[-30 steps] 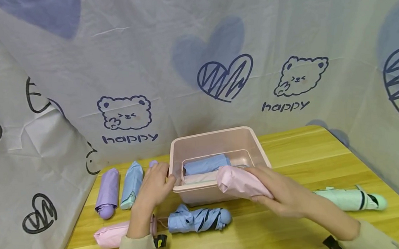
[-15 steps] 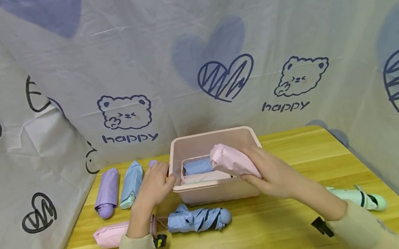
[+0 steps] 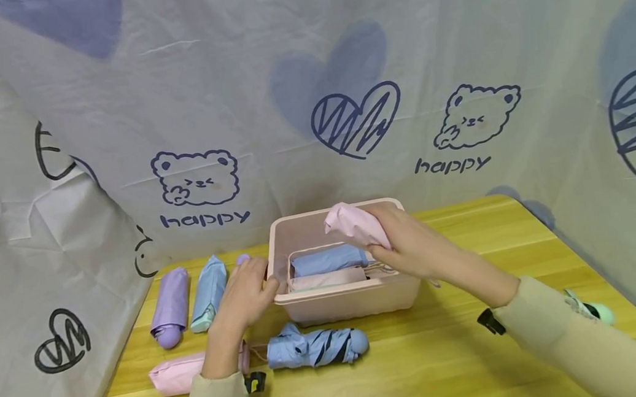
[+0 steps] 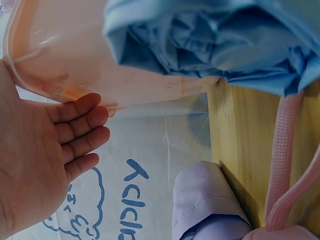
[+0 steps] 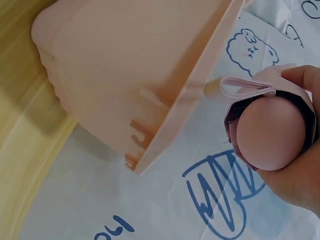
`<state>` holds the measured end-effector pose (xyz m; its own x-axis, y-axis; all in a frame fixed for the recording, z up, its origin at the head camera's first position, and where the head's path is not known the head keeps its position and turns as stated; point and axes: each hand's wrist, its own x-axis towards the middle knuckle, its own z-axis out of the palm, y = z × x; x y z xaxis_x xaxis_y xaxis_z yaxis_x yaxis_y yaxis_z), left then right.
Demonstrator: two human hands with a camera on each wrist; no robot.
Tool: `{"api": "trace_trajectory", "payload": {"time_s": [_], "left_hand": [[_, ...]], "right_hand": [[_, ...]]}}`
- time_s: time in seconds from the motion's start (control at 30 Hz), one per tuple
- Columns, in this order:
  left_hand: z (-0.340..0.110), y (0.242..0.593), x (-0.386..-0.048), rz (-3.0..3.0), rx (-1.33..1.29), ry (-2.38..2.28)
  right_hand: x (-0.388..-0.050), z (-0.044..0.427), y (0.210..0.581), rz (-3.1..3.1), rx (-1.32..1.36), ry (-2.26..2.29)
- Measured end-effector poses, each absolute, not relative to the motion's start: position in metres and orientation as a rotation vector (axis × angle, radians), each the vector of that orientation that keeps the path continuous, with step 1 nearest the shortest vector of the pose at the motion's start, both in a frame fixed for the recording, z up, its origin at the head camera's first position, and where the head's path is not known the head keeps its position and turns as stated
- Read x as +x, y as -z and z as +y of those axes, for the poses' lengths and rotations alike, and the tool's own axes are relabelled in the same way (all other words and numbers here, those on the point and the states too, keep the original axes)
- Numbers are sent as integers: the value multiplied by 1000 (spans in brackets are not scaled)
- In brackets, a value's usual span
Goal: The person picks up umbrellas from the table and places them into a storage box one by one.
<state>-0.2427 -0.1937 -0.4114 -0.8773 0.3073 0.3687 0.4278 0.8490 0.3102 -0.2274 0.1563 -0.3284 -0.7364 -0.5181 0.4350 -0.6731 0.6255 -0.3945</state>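
Note:
My right hand grips a folded pink umbrella above the right part of a pale pink plastic bin. In the right wrist view, the umbrella's round handle end and wrist loop face the camera. My left hand touches the bin's left rim, its fingers nearly straight in the left wrist view. Inside the bin lie a blue umbrella and a pale pink umbrella side by side. A blue umbrella with dark stripes lies in front of the bin.
Left of the bin lie a purple umbrella, a light blue umbrella and a partly hidden purple knob. A pink umbrella sits partly behind my left forearm. At right, my sleeve covers most of a mint umbrella. Printed cloth hangs behind the table.
My right hand has carried the pink umbrella up and leftward, from the bin's front edge to over its right part. My left hand has stayed at the rim.

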Motion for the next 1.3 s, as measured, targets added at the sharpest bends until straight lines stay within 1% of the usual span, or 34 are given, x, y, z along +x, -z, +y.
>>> {"api": "trace_trajectory", "payload": {"time_s": [0.17, 0.47, 0.73, 0.8, 0.93, 1.0, 1.1, 1.17, 1.3], "left_hand": [[-194, 411, -242, -2718, -555, 562], [-193, 410, -242, -2730, -555, 564], [-194, 411, -243, -2726, -555, 558], [-194, 411, -243, -2725, -557, 560], [-193, 411, -243, -2724, -556, 559], [-192, 411, -243, -2722, -559, 560], [-192, 411, -243, -2719, -564, 564], [-192, 411, -243, -2719, -563, 565], [-193, 412, -244, -2722, -560, 554]], "right_hand": [[-240, 145, 323, -2625, 970, -793], [-258, 133, 320, -2797, 855, -757], [-276, 125, 316, -2993, 806, -589], [-281, 122, 317, -3047, 780, -542], [-306, 120, 336, -3099, 732, -409], [-310, 117, 335, -3140, 681, -361], [-309, 111, 325, -3240, 614, -320], [-301, 106, 311, -3328, 577, -310], [-309, 100, 308, -3414, 610, -281]]}}
